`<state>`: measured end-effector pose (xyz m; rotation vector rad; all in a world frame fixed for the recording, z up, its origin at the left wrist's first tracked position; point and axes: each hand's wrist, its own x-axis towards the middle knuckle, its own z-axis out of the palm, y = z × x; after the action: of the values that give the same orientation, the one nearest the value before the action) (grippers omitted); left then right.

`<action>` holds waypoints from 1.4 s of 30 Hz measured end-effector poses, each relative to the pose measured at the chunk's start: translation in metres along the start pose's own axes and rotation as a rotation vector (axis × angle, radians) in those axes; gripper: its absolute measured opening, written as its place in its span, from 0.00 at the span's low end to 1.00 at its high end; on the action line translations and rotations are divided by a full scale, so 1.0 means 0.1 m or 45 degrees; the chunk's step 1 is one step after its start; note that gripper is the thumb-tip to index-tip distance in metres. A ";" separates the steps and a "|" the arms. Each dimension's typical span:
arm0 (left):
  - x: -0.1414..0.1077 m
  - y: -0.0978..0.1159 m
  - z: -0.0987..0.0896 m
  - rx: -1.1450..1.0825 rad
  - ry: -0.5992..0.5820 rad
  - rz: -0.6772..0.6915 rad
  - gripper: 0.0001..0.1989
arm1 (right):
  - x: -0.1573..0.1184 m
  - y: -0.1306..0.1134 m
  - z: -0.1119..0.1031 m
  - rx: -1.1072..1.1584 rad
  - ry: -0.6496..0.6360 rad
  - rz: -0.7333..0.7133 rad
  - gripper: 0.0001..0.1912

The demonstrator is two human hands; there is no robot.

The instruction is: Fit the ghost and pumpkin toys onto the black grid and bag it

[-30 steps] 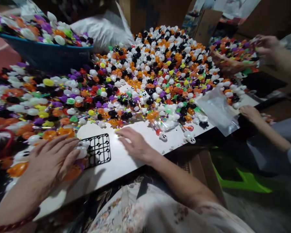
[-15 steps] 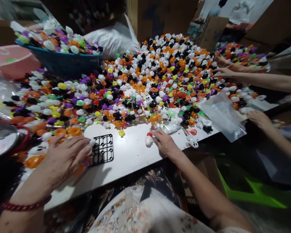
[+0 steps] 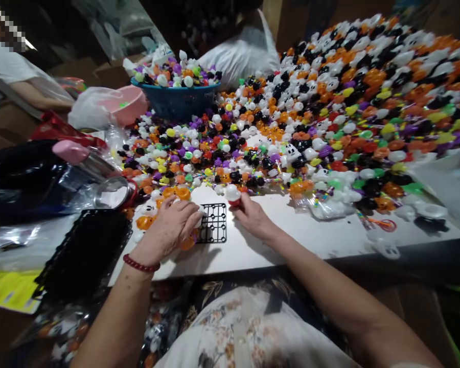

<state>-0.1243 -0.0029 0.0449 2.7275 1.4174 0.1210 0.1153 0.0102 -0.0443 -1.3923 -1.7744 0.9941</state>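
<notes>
My right hand [image 3: 253,217] pinches a small white toy with a red base [image 3: 232,194], held just above the white table [image 3: 253,251]. Palm down, my left hand [image 3: 172,225] rests over the left part of a black grid tray [image 3: 214,223], with its fingers bent round a white piece at the tray's edge; most of that piece is hidden. Orange and purple pieces show beside and beneath this hand. A dark red bead bracelet circles the left wrist.
A large heap of mixed small toys [image 3: 283,110] spreads behind the hands. At the back stand a blue basket [image 3: 176,97] full of pieces and a pink basin [image 3: 128,105]. Black stacked trays [image 3: 86,255] lie at left. A person's arm [image 3: 42,94] shows far left.
The view has turned left. My right hand has lifted the white and red toy off the table and brought it near the grid tray. My left hand stays at the tray's left side.
</notes>
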 end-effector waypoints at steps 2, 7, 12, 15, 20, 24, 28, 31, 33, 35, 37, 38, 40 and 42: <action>0.01 0.00 -0.02 -0.030 0.004 -0.019 0.21 | 0.22 -0.07 0.30 0.205 -0.011 0.053 0.10; 0.05 -0.09 -0.05 -0.090 -0.035 -0.004 0.16 | 0.58 -0.09 0.72 0.363 -0.150 0.154 0.08; 0.15 -0.24 -0.15 -0.105 -0.152 0.031 0.15 | 0.62 -0.15 0.68 0.369 -0.254 0.198 0.09; 0.21 -0.25 -0.29 -0.112 -0.271 0.075 0.15 | 0.62 -0.14 0.64 0.338 -0.251 0.185 0.09; 0.29 -0.20 -0.48 -0.149 -0.434 0.174 0.17 | 0.65 -0.08 0.65 0.423 -0.263 0.196 0.10; 0.37 -0.18 -0.44 -0.119 -0.522 0.145 0.17 | 0.65 -0.06 0.64 0.413 -0.295 0.183 0.11; 0.49 -0.18 -0.37 -0.118 -0.560 0.163 0.19 | 0.62 -0.04 0.65 0.474 -0.305 0.094 0.11; 0.57 -0.17 -0.38 -0.096 -0.624 0.251 0.18 | 0.61 -0.01 0.67 0.482 -0.300 0.069 0.11; 0.61 -0.13 -0.42 -0.077 -0.647 0.291 0.17 | 0.60 0.00 0.67 0.452 -0.299 0.074 0.11; 0.63 -0.05 -0.47 -0.041 -0.650 0.316 0.15 | 0.60 0.00 0.66 0.416 -0.297 0.093 0.11; 0.63 0.08 -0.47 0.044 -0.654 0.340 0.13 | 0.60 -0.01 0.64 0.392 -0.297 0.110 0.12; 0.63 0.16 -0.45 0.104 -0.660 0.353 0.12 | 0.60 -0.02 0.64 0.389 -0.298 0.112 0.12; 0.61 0.33 -0.36 0.220 -0.678 0.387 0.10 | 0.61 -0.02 0.62 0.402 -0.297 0.106 0.12; 0.58 0.50 -0.21 0.318 -0.701 0.435 0.11 | 0.61 -0.02 0.62 0.388 -0.305 0.112 0.12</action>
<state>-0.0527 0.0163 0.0733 2.8342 0.8602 -0.7754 0.0482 0.0595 -0.0707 -1.2071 -1.6501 1.4633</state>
